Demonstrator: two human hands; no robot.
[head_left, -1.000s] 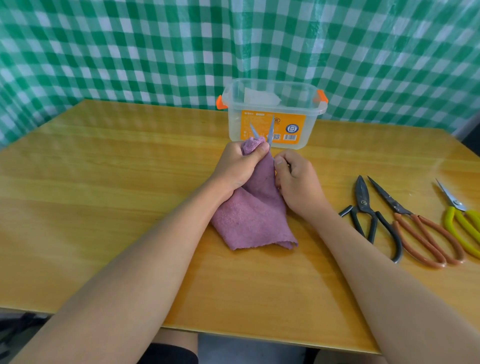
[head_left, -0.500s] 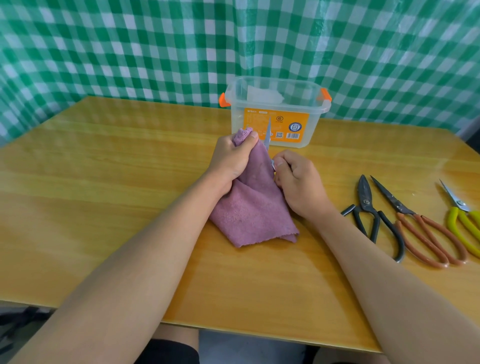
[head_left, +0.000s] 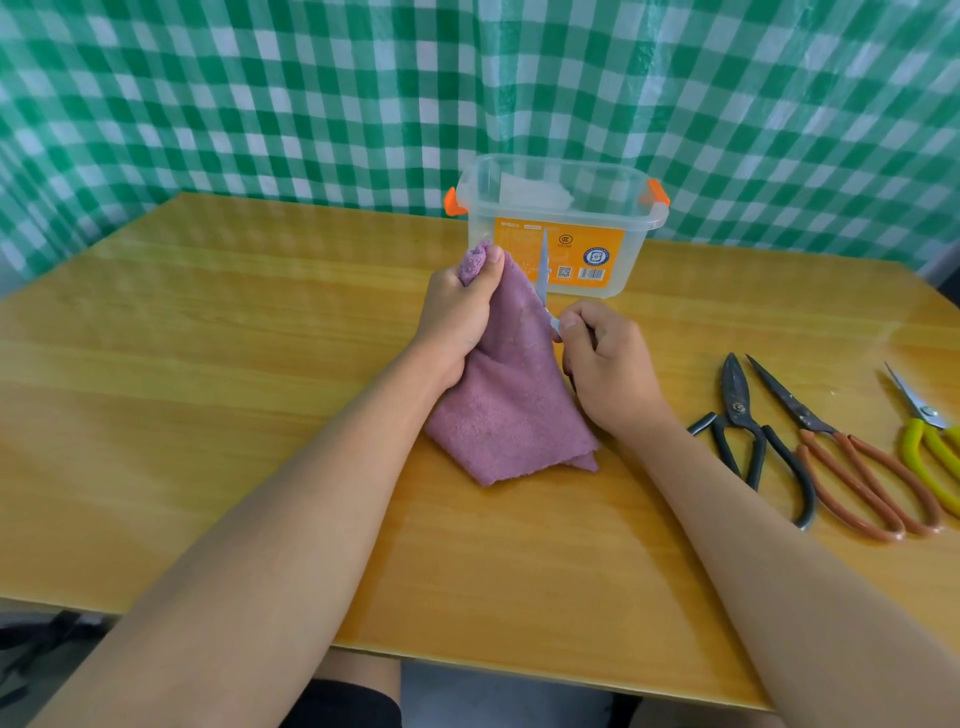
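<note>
Moved: since the earlier frame the left hand had drawn the bunched top of the purple cloth off to the left, so the blades of the small scissors stood bare.
Left fingers: curled round the cloth's gathered top, thumb pressed on it, a tuft poking out above the fist.
Right fingers: the right hand had them curled about the scissors' lower end, thumb and forefinger pinching just below the blades; the handles were hidden in the palm.
Cloth: hung from the left fist, its lower edge resting on the counter between the two forearms, its right edge touching the scissors.
Scissors: held upright, tip up, blades showing as one narrow strip in front of the tub's label.
Tub: a clear tub with orange clips and an orange label stood at the counter's far edge, just behind the hands.
Tub contents: a pale white sheet lay inside; what it was I could not tell.
Right side: black-handled shears, brown-handled shears and yellow-handled scissors lay side by side, tips away.
Backdrop: a green checked curtain.
</note>
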